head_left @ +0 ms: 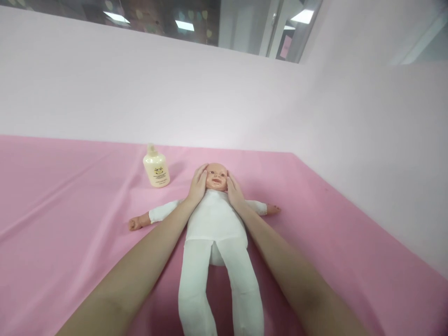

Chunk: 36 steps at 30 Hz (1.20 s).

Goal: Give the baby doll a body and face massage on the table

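Note:
A baby doll (217, 219) with a white cloth body lies on its back, its head away from me and its arms spread to both sides. My left hand (199, 183) rests flat along the left side of the doll's head (217, 171), fingers stretched out. Against the head's right side lies my right hand (234, 187), also with straight fingers. The head sits between my two palms, and its face stays uncovered. My forearms pass over the doll's upper arms and partly hide them. The lower ends of its legs run out of view.
A pale yellow pump bottle (156, 169) with a printed label stands upright to the left of the doll's head. Pink cloth (70, 224) with some creases covers the surface. White walls (175, 93) rise behind and at the right, with a window (196, 21) above.

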### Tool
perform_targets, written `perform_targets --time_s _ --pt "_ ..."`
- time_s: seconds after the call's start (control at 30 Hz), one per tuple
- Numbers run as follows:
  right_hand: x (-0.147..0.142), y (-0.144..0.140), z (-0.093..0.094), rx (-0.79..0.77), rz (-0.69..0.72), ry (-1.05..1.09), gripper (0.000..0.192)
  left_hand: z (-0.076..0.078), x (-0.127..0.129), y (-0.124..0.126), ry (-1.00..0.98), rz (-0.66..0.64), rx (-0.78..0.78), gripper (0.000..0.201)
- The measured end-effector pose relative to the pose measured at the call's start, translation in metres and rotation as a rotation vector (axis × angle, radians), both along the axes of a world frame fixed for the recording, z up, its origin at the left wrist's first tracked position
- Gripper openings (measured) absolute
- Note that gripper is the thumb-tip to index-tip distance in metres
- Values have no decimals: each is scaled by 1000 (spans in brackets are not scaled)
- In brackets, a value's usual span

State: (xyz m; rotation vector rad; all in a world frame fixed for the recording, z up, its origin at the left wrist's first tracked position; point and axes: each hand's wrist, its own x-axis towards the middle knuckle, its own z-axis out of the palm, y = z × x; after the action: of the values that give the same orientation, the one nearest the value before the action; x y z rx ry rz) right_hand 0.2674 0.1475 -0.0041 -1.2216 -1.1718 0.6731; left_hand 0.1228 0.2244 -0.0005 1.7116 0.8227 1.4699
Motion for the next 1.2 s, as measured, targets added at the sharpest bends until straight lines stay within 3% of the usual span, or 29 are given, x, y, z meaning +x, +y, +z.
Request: perform_targets --time_s 0.33,0.77,1.2 --pt "-3 -3 7 -33 -32 -19 62 0 -1 0 -17 -7 -3 40" --pt "0 0 1 -34 -49 -50 62 -1 0 2 -48 -24 0 39" --pt "-1 -2 6 -31 -49 -73 62 0 1 1 -59 -15 -25 39"
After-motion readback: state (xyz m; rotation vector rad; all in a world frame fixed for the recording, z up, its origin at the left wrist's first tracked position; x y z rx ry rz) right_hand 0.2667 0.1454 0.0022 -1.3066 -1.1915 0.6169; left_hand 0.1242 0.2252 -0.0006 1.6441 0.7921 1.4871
